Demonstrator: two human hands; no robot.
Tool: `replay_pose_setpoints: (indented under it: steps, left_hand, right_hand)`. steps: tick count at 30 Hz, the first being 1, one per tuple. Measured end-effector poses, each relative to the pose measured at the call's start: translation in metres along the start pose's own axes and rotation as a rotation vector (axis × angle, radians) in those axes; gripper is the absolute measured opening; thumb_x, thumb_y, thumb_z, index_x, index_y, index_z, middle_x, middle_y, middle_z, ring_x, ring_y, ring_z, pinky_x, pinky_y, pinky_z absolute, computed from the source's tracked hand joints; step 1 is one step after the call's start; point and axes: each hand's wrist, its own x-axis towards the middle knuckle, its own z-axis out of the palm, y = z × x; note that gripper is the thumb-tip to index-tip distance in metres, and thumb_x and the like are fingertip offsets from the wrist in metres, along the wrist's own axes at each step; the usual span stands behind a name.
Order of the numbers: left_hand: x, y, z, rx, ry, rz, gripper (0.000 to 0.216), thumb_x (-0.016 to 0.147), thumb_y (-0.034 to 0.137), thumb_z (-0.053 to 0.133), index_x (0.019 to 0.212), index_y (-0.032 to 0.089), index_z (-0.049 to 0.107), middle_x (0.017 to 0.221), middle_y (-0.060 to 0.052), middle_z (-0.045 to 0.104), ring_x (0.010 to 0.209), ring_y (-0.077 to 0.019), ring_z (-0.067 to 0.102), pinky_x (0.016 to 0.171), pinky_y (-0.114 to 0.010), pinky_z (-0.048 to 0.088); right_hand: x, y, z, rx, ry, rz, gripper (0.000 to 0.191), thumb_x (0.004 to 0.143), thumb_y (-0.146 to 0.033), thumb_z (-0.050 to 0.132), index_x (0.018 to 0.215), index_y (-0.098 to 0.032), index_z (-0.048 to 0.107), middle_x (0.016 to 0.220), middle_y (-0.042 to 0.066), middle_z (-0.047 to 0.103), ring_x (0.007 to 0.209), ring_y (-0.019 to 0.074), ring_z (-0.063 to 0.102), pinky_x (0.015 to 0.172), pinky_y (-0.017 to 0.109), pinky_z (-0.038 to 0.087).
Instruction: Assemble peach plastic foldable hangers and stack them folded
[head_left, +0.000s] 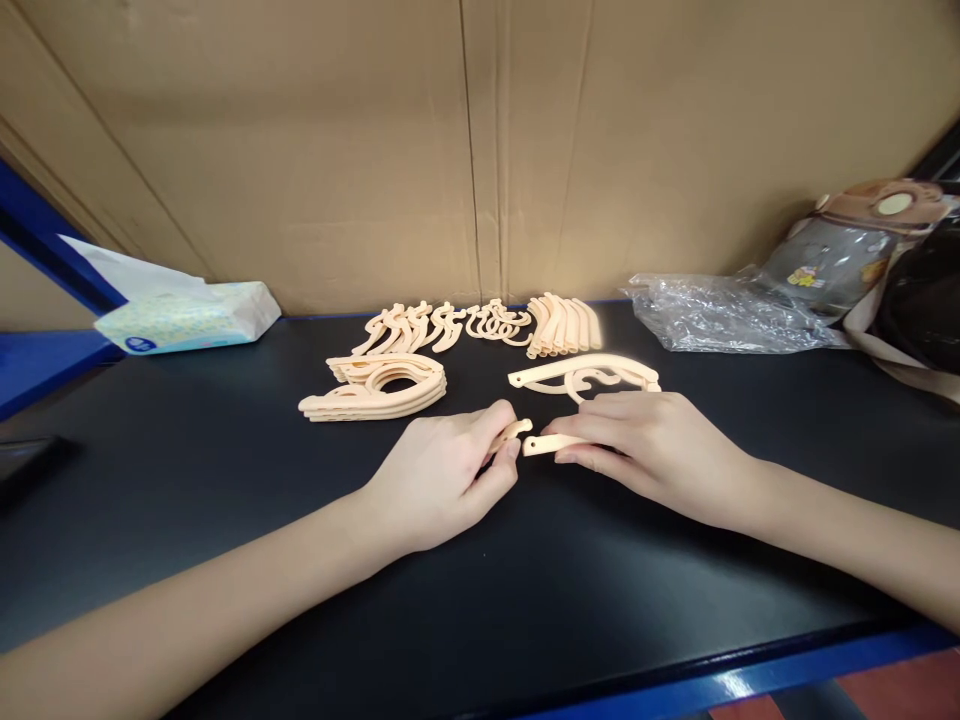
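My left hand (pixel 442 478) is closed around a small peach plastic piece (pixel 514 432) whose tip shows past the thumb. My right hand (pixel 651 448) pinches a flat peach plastic arm (pixel 551 444) with a small hole at its left end. The two pieces' ends lie almost touching above the black table (pixel 225 520). Just behind my right hand lies a curved peach hanger part (pixel 583 373). A stack of similar curved parts (pixel 379 388) rests behind my left hand.
Rows of small peach hooks and pieces (pixel 480 325) line the back by the cardboard wall. A tissue pack (pixel 187 315) sits at the left, a crumpled clear bag (pixel 720 315) and a bottle (pixel 847 250) at the right. The blue table edge (pixel 750 685) runs along the front.
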Motion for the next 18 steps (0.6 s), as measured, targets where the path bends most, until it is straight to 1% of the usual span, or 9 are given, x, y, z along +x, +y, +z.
replay_pose_setpoints:
  steps: [4, 10, 12, 15, 16, 18]
  left_hand:
    - [0.0001, 0.0006, -0.0004, 0.008, -0.03, 0.054, 0.016, 0.09, 0.021, 0.035, 0.073, 0.021, 0.036, 0.06, 0.005, 0.048, 0.049, -0.0122, 0.046, 0.048, -0.025, 0.025]
    - [-0.0001, -0.0001, -0.0012, 0.035, -0.066, 0.086, 0.015, 0.091, 0.021, 0.032, 0.075, 0.021, 0.034, 0.06, 0.005, 0.049, 0.048, -0.0124, 0.046, 0.047, -0.024, 0.025]
    - [0.0002, -0.0011, -0.0014, 0.078, -0.076, 0.092, 0.018, 0.092, 0.026, 0.036, 0.075, 0.022, 0.032, 0.058, 0.005, 0.048, 0.045, -0.0124, 0.044, 0.046, -0.024, 0.024]
    - [0.0005, -0.0023, -0.0012, 0.17, -0.082, 0.105, 0.028, 0.094, 0.041, 0.042, 0.076, 0.022, 0.034, 0.057, 0.006, 0.049, 0.044, -0.0128, 0.046, 0.044, -0.023, 0.024]
    - [0.0006, -0.0025, -0.0011, 0.196, -0.08, 0.115, 0.03, 0.096, 0.043, 0.04, 0.076, 0.022, 0.035, 0.058, 0.005, 0.05, 0.044, -0.013, 0.047, 0.044, -0.023, 0.024]
    - [0.0006, -0.0022, -0.0012, 0.24, -0.082, 0.147, 0.031, 0.099, 0.043, 0.035, 0.077, 0.021, 0.036, 0.059, 0.004, 0.053, 0.044, -0.0134, 0.049, 0.043, -0.023, 0.023]
  right_hand:
    - [-0.0003, -0.0003, 0.0, -0.025, 0.025, -0.013, 0.026, 0.097, -0.033, 0.047, 0.106, -0.02, 0.067, 0.079, 0.0, 0.068, 0.075, 0.0149, 0.063, 0.067, 0.026, 0.042]
    - [-0.0027, -0.0021, 0.0008, -0.061, 0.056, -0.038, 0.025, 0.096, -0.033, 0.048, 0.105, -0.02, 0.067, 0.075, -0.001, 0.066, 0.071, 0.0141, 0.062, 0.064, 0.026, 0.041]
    - [-0.0037, -0.0026, 0.0013, -0.083, 0.078, -0.047, 0.024, 0.096, -0.032, 0.049, 0.104, -0.02, 0.068, 0.073, -0.001, 0.065, 0.069, 0.014, 0.061, 0.062, 0.026, 0.04]
    - [-0.0041, -0.0033, 0.002, -0.104, 0.094, -0.056, 0.024, 0.097, -0.032, 0.048, 0.103, -0.02, 0.068, 0.073, 0.0, 0.066, 0.069, 0.0136, 0.061, 0.062, 0.026, 0.04]
    - [-0.0038, -0.0034, 0.0021, -0.109, 0.094, -0.057, 0.025, 0.097, -0.032, 0.047, 0.102, -0.02, 0.068, 0.073, 0.0, 0.066, 0.068, 0.0134, 0.061, 0.062, 0.025, 0.04]
    - [-0.0028, -0.0035, 0.0017, -0.119, 0.092, -0.068, 0.027, 0.098, -0.032, 0.045, 0.103, -0.02, 0.068, 0.072, 0.001, 0.066, 0.068, 0.0133, 0.061, 0.063, 0.025, 0.04]
